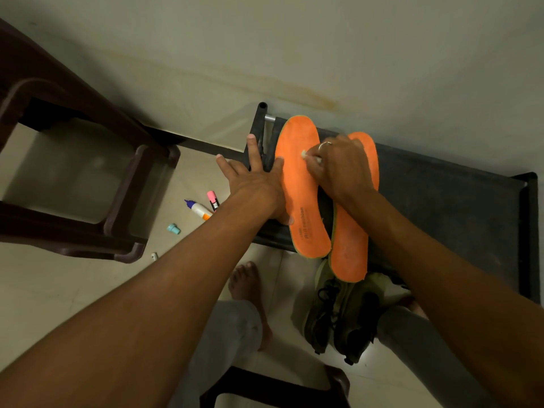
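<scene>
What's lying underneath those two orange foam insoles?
A black bench carries the orange foam insoles; their heels overhang olive-green laced shoes on the floor. The bench top directly beneath them is covered.

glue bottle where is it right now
In the head view the glue bottle lies on the floor left of the bench, right beside the pink marker, with its lower end hidden behind the left arm.

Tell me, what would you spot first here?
The bright orange insoles pop out: the left insole and the right insole lie side by side on the dark bench. The right hand pinches a small white thing against the left insole, and the left hand lies flat along its edge.
</scene>
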Demonstrator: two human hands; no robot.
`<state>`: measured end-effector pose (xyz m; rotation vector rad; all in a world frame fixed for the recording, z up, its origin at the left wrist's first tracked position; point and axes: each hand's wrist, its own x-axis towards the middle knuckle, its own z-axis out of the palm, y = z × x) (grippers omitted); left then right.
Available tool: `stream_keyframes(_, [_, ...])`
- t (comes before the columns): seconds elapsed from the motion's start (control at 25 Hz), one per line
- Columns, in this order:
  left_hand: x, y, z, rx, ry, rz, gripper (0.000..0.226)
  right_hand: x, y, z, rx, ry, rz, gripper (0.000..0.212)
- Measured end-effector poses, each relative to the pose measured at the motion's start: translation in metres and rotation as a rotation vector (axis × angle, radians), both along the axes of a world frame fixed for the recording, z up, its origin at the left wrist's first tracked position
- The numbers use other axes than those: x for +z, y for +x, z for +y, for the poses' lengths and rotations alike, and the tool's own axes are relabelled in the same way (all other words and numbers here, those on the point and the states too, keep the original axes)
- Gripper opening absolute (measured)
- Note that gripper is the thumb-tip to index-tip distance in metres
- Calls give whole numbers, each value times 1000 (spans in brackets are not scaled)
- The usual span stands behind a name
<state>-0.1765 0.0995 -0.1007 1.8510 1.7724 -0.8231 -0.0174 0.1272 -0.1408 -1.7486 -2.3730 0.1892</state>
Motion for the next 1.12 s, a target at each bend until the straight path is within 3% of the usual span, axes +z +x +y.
stream_keyframes(0.16, [0,1,0,-11,6,21,134,0,2,-28,104,-93,33,27])
stream_keyframes(0.28, [0,2,-1,1,-6,0,134,0,-1,-36,39,-100,41,27])
stream_keyframes(0.4, [-1,1,0,-6,-1,21,134,-1,-5,-45,181,-96,1,30])
stream_keyframes(0.56, [-2,1,0,6,-7,7,136,6,0,-39,28,-133,70,28])
stream_keyframes(0.68, [-5,1,1,-1,1,20,136,6,-9,-50,201,-163,40,25])
stream_keyframes(0.8, [-3,2,1,3,-9,10,136,8,-3,-51,70,-175,82,27])
stream_keyframes(0.92, [-2,1,2,-3,-11,28,136,8,-3,-56,191,-215,72,25])
stream_keyframes(1.04, [-1,2,2,7,-18,8,136,10,-4,-52,48,-221,81,26])
stream_keyframes(1.12, [-1,2,2,-4,-12,30,135,10,-5,-55,134,-245,74,23])
